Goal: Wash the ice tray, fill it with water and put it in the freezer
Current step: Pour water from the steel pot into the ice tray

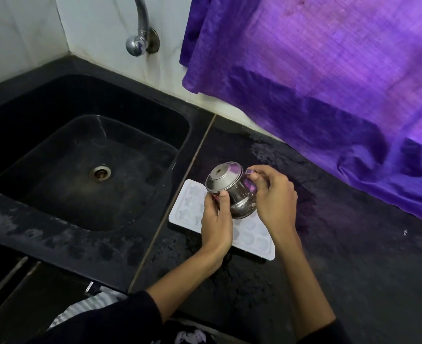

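Observation:
A white ice tray (190, 207) with star and shell shaped cells lies flat on the black counter, just right of the sink. Above its middle, both hands hold a small round steel pot (232, 189), tipped on its side with its base facing up and left. My left hand (217, 222) grips the pot's lower left side with the thumb on top. From the right, my right hand (274, 197) holds the pot with its fingers curled at the rim. The tray's centre is hidden beneath the hands and pot.
A black sink (85, 155) with a steel drain (100, 173) lies to the left, and a chrome tap (140, 28) is on the tiled wall above it. A purple curtain (329, 83) drapes onto the wet black counter (341, 256) at the right.

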The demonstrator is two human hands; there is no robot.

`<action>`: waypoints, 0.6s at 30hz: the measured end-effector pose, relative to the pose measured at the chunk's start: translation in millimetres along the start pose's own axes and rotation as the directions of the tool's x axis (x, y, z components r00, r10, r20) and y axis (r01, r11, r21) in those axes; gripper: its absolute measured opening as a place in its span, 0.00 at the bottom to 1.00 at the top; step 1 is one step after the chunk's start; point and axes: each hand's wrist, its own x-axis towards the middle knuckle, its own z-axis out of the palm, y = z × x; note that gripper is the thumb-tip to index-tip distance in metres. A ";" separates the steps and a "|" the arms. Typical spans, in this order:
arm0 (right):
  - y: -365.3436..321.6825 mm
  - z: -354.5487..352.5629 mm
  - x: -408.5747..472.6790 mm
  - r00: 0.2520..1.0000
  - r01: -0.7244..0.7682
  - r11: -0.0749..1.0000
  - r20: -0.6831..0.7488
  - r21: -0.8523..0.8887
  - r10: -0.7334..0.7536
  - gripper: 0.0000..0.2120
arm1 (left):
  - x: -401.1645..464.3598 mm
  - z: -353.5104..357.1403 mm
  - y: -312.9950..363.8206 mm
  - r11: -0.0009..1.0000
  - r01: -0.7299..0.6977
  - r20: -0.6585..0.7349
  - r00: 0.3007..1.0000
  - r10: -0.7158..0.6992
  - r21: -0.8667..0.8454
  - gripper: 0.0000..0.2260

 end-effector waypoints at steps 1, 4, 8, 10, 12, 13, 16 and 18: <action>-0.2 -0.4 -1.1 1.000 0.004 1.000 0.002 0.000 -0.004 0.07 | -1.3 0.3 0.0 1.000 -0.001 -0.007 1.000 0.001 -0.002 0.19; -2.4 -0.7 -4.6 1.000 0.014 1.000 0.027 -0.020 -0.013 0.08 | -5.8 -0.3 -0.9 1.000 0.005 -0.033 0.999 -0.005 -0.004 0.19; -6.7 0.8 -9.3 0.997 0.040 0.996 0.065 -0.073 -0.036 0.09 | -12.0 -2.9 -4.5 0.998 0.048 -0.041 0.998 -0.049 -0.029 0.19; -8.8 1.3 -11.7 0.996 0.053 0.994 0.076 -0.097 -0.046 0.09 | -13.9 -4.2 -5.4 0.996 0.076 -0.031 0.996 -0.078 -0.042 0.19; -10.2 0.5 -14.2 0.996 0.057 0.992 0.075 -0.109 -0.049 0.10 | -16.0 -5.4 -5.3 0.994 0.097 -0.020 0.995 -0.098 -0.047 0.20; -10.8 -0.1 -15.4 0.996 0.057 0.992 0.074 -0.111 -0.049 0.10 | -17.4 -5.9 -4.7 0.994 0.101 -0.014 0.995 -0.102 -0.046 0.20; -12.1 -0.8 -17.3 0.996 0.056 0.991 0.073 -0.118 -0.047 0.10 | -20.2 -7.7 -2.8 0.993 0.108 0.001 0.994 -0.108 -0.048 0.19; -13.1 -0.7 -18.0 0.996 0.056 0.991 0.069 -0.119 -0.048 0.10 | -21.0 -9.1 -2.4 0.993 0.108 0.008 0.994 -0.108 -0.052 0.18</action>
